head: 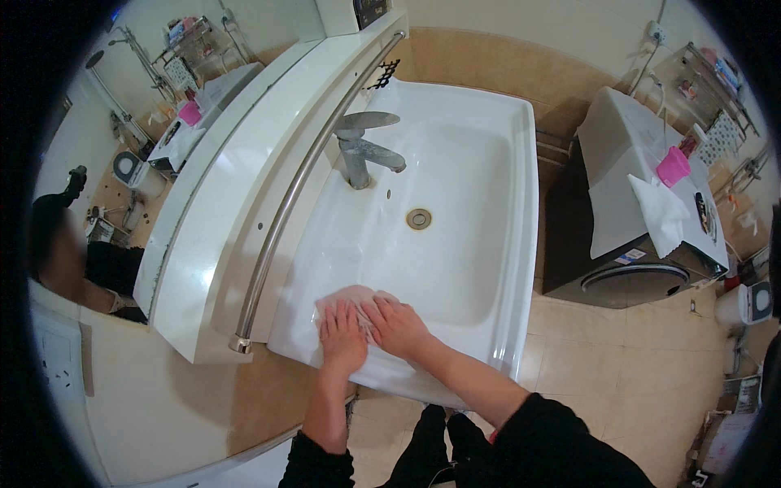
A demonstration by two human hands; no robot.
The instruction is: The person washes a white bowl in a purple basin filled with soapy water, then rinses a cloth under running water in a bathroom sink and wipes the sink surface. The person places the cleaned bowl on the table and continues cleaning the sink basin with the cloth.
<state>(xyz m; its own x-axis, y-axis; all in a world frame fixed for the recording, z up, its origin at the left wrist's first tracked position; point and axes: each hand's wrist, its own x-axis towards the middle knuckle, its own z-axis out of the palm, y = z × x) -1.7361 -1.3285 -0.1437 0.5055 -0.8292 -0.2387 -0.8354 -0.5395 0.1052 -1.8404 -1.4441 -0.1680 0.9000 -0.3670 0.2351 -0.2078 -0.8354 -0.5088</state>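
A thin pink cloth (354,297) lies spread on the near left corner of the white ceramic washbasin (470,268). My left hand (343,338) presses on it with the fingers laid forward over the fabric. Right beside it, my right hand (393,323) holds down the cloth's right part, fingertips close to those of the left. Much of the fabric is hidden under both hands. Farther up the basin's left side stands a grey metal faucet (360,149), its spout turned toward the round drain (419,219).
A metal towel bar (311,165) runs along the white mirror cabinet (238,165) over the basin's left edge. On the right stands a dark washing machine (634,280) with a white cover, a pink cup (673,166) and a white cloth (659,213) on top.
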